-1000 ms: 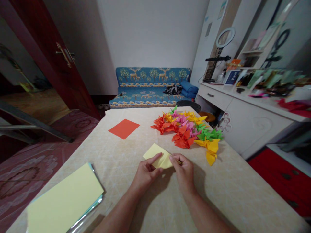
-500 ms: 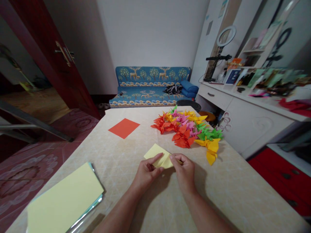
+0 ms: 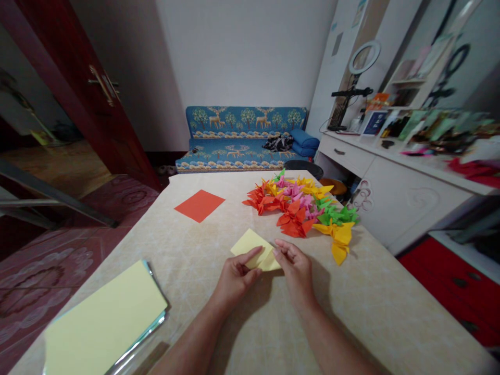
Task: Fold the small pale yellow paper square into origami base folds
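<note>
A folded pale yellow paper (image 3: 250, 246) lies on the beige table (image 3: 375, 307) in front of me. My left hand (image 3: 234, 278) pinches its near left edge, thumb on top. My right hand (image 3: 296, 271) presses on the paper's right edge with its fingers slightly spread. Just beyond the hands lies a pile of folded paper figures (image 3: 302, 208) in red, orange, yellow, pink and green.
A red paper square (image 3: 199, 205) lies flat at the far left of the table. A stack of coloured sheets with a yellow one on top (image 3: 105, 320) sits at the near left corner. White cabinets (image 3: 394, 192) stand to the right, a blue sofa (image 3: 242, 140) behind.
My right hand's fingers have loosened and spread a little on the paper's right edge. The left hand and the paper have barely moved.
</note>
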Motion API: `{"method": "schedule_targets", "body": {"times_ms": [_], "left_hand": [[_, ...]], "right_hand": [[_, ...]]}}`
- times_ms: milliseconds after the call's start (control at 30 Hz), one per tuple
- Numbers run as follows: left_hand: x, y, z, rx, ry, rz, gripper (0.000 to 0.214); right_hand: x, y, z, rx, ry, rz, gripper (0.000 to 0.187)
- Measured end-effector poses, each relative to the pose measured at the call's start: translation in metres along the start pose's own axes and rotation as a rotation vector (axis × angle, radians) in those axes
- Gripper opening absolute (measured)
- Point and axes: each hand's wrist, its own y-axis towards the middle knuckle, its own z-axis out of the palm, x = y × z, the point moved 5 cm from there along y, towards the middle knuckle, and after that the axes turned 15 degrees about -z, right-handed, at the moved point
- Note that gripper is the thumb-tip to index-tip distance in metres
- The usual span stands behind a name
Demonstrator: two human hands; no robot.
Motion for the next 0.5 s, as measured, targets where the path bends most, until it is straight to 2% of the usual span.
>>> {"method": "schedule_targets", "body": {"times_ms": [133,267,500], "left_hand": [[0.0022,0.0016,-0.0034,-0.051,0.028,-0.003,0.064],[0.0013,0.0037,-0.0075,-0.124,0.056,0.035,0.055],[-0.0001,0.0012,-0.0098,-0.199,0.093,0.033,0.056]], "right_hand": [[0.0016,-0.0006,0.0011,0.005,-0.004,-0.011,0.033],[0.0043,-0.0006,0.0041,0.019,-0.043,-0.017,0.032],[0.0073,-0.0026,0.0069,0.081,-0.116,-0.116,0.023]]}}
